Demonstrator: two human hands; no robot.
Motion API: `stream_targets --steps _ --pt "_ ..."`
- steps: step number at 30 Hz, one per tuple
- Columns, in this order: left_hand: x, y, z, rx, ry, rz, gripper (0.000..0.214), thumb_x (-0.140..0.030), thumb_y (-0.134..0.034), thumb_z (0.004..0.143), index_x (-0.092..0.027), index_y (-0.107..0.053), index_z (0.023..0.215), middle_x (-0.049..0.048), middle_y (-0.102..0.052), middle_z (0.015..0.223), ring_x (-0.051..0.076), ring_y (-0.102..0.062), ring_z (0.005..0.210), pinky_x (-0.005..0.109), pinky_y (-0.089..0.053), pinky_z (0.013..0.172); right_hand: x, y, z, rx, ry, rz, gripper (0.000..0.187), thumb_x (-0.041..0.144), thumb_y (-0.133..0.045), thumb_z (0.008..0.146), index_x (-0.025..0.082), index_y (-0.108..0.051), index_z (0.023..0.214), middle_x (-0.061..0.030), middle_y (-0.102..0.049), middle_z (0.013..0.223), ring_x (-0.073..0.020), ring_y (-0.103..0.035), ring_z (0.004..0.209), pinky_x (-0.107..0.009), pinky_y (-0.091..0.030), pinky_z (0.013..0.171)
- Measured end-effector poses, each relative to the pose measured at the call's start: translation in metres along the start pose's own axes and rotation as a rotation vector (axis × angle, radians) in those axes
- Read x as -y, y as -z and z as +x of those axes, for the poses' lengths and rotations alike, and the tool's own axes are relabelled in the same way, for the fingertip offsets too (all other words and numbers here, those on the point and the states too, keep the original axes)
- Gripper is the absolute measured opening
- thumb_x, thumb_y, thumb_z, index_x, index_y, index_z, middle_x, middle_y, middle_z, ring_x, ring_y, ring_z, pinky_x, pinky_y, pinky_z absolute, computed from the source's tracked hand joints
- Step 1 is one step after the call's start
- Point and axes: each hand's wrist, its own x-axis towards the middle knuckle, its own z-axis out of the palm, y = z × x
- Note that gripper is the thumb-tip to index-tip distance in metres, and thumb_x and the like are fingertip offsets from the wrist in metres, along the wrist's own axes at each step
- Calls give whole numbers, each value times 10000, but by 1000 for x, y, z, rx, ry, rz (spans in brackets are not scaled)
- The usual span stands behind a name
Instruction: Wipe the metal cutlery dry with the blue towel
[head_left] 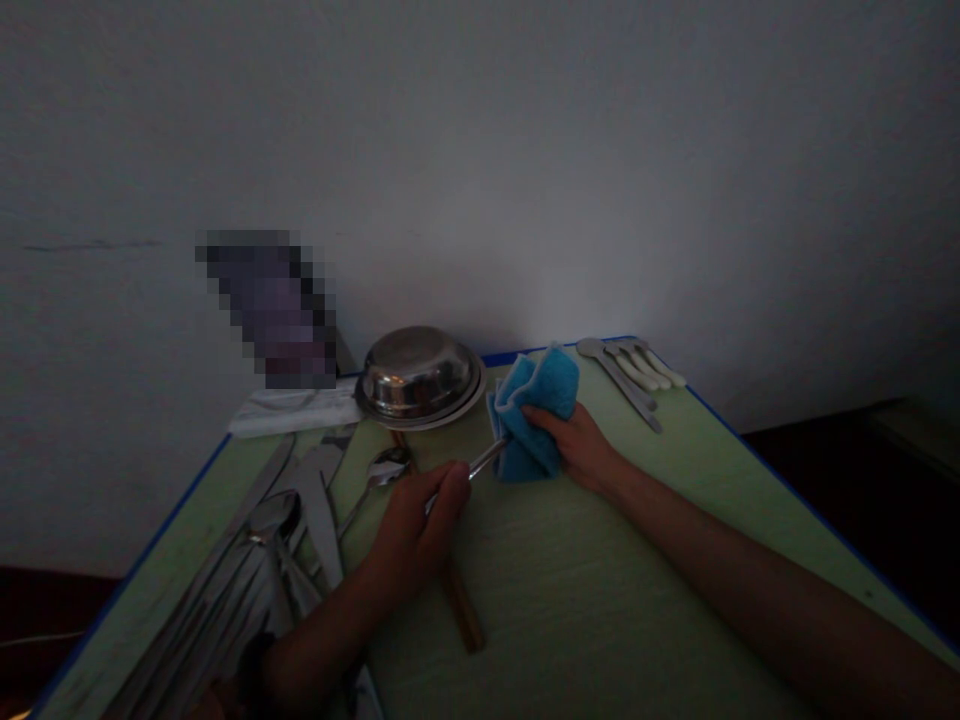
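Observation:
My left hand (421, 525) is closed around the handle of a metal utensil (486, 460); the utensil's far end is hidden inside a blue cloth (534, 410). My right hand (577, 445) grips that cloth, bunched around the utensil's end, above the green table (600, 600). Which kind of utensil it is cannot be made out.
An upturned steel bowl on a plate (420, 375) stands at the back. Several knives and spoons (277, 540) lie at the left, with a folded white napkin (296, 410) behind them. More cutlery (630, 370) lies at the back right. A wooden stick (461, 600) lies under my left hand.

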Motion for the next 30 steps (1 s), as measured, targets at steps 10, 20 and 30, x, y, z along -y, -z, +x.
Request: stream_targets --steps 10,20,30 --pt "-3 0 0 -11 -19 14 369 -347 -303 895 -203 -370 561 -53 -368 505 109 -392 465 233 -291 467 8 1 2 -104 -178 131 112 158 -526 556 191 -589 642 10 -683 608 -203 -661 678 -349 -520 710" --pt "-3 -1 0 62 -50 1 328 -294 -347 878 -197 -389 567 -56 -387 510 102 -386 452 228 -278 462 4 -4 1 -19 -1 67 320 265 -751 565 184 -665 862 -26 -723 859 -185 -663 791 -352 -496 820" --pt "-2 -2 1 -7 102 -51 385 -384 -292 886 -200 -385 561 -50 -377 506 115 -391 480 235 -288 475 -7 2 6 -100 128 -196 368 495 -568 745 168 -659 888 -41 -708 899 -199 -640 859 -346 -459 838"
